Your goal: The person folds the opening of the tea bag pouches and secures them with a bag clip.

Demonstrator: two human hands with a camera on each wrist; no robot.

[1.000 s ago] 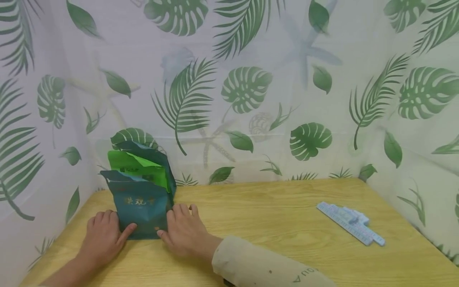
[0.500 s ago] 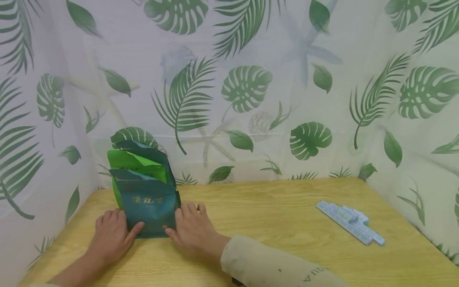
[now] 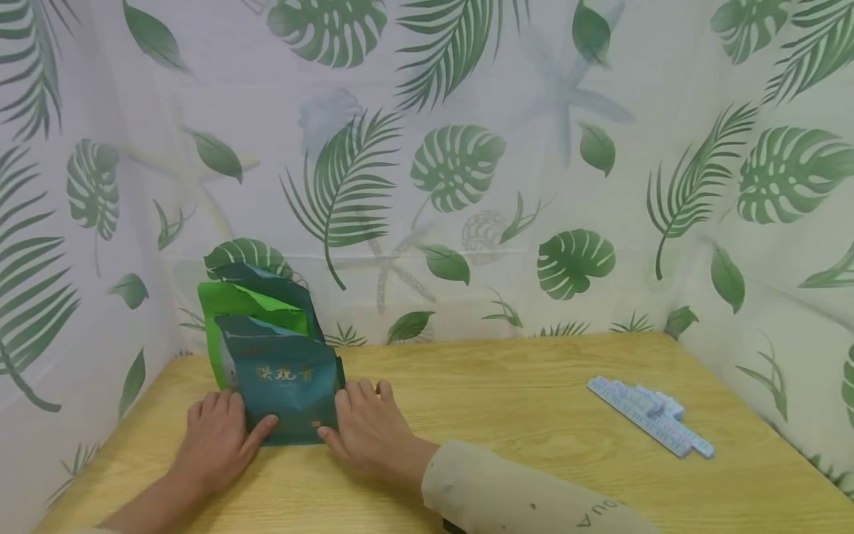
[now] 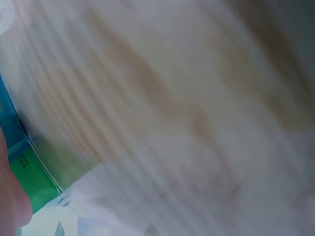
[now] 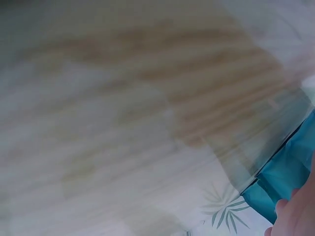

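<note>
At the far left of the wooden table [image 3: 507,400], against the leaf-print curtain [image 3: 427,170], your left hand [image 3: 216,441] lies flat, fingers straight and pressed to the left edge of a dark teal pouch [image 3: 288,389], thumb reaching across its lower front. The pouch stands upright at the table's back-left corner, long axis vertical, its gold-lettered face turned toward you and its top leaning a little to the left. Packed right behind it are a bright green pouch [image 3: 250,308] and another dark one [image 3: 276,282], both upright, blocking any path to the curtain behind. Your right hand [image 3: 370,430] flanks the teal pouch on the other side, fingers straight along its right edge, thumb at the bottom corner; the two hands sit apart with the pouch between them, neither curled around it. A beige sleeve [image 3: 527,497] crosses the foreground. Well to the right, a pale blue ruler [image 3: 650,424] lies diagonally on the tabletop. Both wrist views are blurred, showing only wood grain and slivers of teal.
</note>
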